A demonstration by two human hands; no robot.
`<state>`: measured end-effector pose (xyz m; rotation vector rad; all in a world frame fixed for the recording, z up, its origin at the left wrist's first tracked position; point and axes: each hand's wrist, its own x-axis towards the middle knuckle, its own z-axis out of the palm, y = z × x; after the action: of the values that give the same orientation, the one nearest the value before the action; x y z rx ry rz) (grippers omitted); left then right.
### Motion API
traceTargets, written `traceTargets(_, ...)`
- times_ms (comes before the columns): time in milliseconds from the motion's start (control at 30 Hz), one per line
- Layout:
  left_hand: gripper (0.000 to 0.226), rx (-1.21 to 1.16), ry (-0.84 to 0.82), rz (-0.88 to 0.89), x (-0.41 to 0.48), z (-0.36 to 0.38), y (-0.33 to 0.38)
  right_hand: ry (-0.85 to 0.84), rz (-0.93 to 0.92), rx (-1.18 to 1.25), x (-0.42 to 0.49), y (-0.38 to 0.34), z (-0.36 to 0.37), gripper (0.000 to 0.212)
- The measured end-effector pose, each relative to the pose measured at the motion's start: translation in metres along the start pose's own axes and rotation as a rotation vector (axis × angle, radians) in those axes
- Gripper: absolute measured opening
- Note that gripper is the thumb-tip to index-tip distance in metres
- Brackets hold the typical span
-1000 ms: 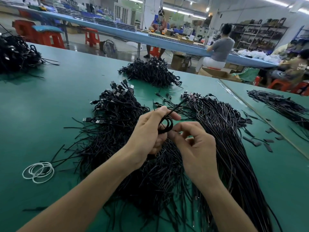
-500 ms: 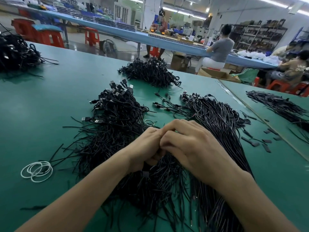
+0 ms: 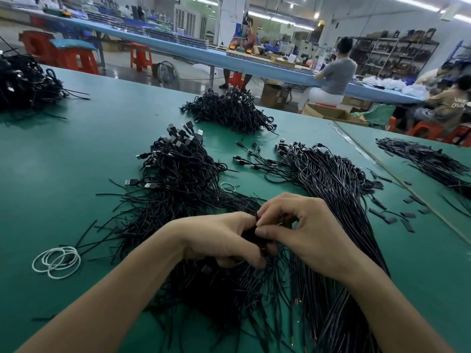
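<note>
My left hand (image 3: 224, 240) and my right hand (image 3: 305, 233) meet low over a heap of black cables on the green table (image 3: 63, 174). Between them sits a small coiled black cable (image 3: 251, 235), mostly hidden by the fingers. The left hand's fingers curl round it, and the right hand's thumb and fingertips pinch it from the right. A pile of black USB cables (image 3: 178, 164) with plugs pointing up lies beyond the left hand. A long bundle of straight black cables (image 3: 331, 179) runs under my right forearm.
White rubber bands (image 3: 57, 261) lie at the left, one more band (image 3: 228, 186) beyond my hands. Coiled cable piles sit at the far middle (image 3: 229, 110) and far left (image 3: 23, 82). Black strips (image 3: 390, 219) lie at right. People sit at a blue bench (image 3: 328, 75) behind.
One second ago both hands held the coil up in plain sight. They then dropped together onto the heap, and the right hand's fingers have now lifted off the left a little.
</note>
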<state>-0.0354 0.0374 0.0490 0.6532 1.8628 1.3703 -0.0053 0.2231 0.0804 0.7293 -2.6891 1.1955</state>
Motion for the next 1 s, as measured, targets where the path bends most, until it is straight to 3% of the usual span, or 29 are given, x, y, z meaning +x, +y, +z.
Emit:
traceTargets(100,0.014,0.074,0.000,0.016,-0.002,0.001,0.000,-0.046,-0.016,-0.043,-0.001,-0.003,0.002,0.015)
traceTargets(233,0.016,0.083,0.008,0.029,-0.003,0.003,0.003,-0.054,-0.047,-0.079,-0.002,-0.006,0.001,0.015)
traceTargets(433,0.051,0.060,0.037,0.022,-0.003,0.006,0.005,-0.055,-0.113,-0.282,-0.004,-0.014,0.002,0.008)
traceTargets(567,0.045,0.071,0.111,0.023,-0.001,0.010,0.005,-0.032,-0.098,-0.380,-0.004,-0.017,0.005,0.005)
traceTargets(767,0.030,0.020,0.230,0.054,0.001,0.011,0.006,0.048,-0.044,-0.327,-0.001,-0.016,0.006,0.010)
traceTargets(833,0.030,-0.083,0.264,0.034,0.002,0.012,0.007,0.071,-0.052,-0.308,0.001,-0.016,0.004,0.013)
traceTargets(900,0.025,-0.348,0.261,0.024,0.004,0.013,0.011,0.136,-0.060,-0.287,0.002,-0.015,0.003,0.019)
traceTargets(1000,0.019,-0.636,0.276,0.121,0.007,0.012,0.014,0.295,-0.014,-0.185,0.003,-0.011,0.004,0.028)
